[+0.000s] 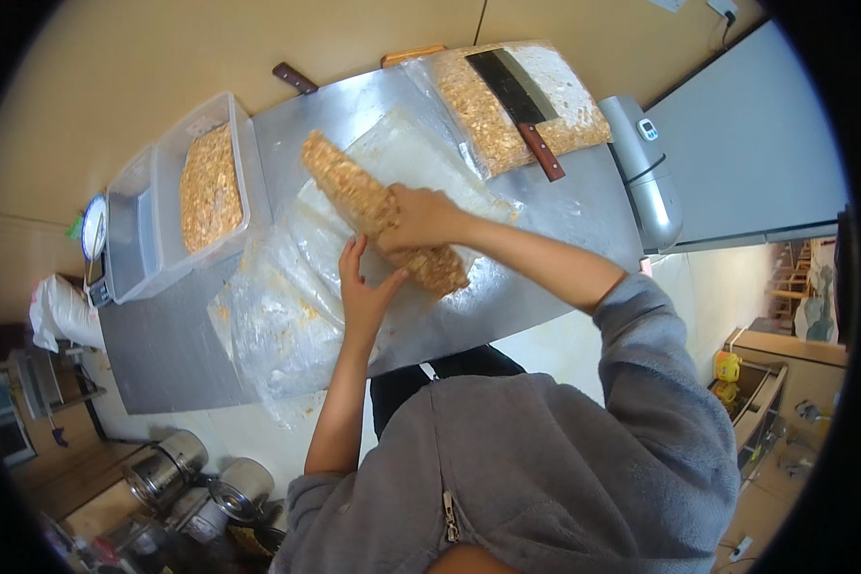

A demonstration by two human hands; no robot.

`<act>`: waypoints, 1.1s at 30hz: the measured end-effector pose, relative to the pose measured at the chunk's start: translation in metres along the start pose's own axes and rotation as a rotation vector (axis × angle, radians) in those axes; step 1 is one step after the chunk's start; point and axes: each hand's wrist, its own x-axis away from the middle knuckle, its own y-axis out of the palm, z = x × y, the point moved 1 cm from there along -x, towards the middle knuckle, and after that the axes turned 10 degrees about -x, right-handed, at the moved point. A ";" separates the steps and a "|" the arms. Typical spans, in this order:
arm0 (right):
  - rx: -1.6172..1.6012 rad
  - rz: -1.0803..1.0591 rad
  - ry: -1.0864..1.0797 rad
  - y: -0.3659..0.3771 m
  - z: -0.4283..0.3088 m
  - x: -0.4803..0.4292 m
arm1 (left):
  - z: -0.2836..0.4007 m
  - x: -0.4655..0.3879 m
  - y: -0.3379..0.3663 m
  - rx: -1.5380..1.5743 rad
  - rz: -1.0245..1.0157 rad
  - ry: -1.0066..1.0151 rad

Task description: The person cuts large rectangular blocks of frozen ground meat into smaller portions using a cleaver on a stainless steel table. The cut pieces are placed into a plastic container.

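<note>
A long, thick slab of a crumbly, nut-like golden mixture [355, 188] lies slantwise over a clouded plastic sheet [316, 244] on the metal table. My right hand [425, 218] grips the slab around its middle from above, its fingertips partly hidden. Close against the slab's near side is my left hand [367, 290], fingers and thumb spread, the fingertips at its edge; it does not grip it. At the back right a large plastic-wrapped block of similar mixture [473, 122] carries a cleaver [509, 86] with a wooden handle.
A clear plastic tub [247, 179] at the left holds another block of the mixture [212, 190]; a second tub [133, 237] stands beside it. A wooden knife handle [295, 77] shows at the table's back edge. A silver appliance [642, 172] stands at the right end.
</note>
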 end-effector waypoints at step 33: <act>-1.998 0.010 0.211 0.087 0.151 0.041 | -0.025 0.030 -0.046 0.329 -0.301 -0.229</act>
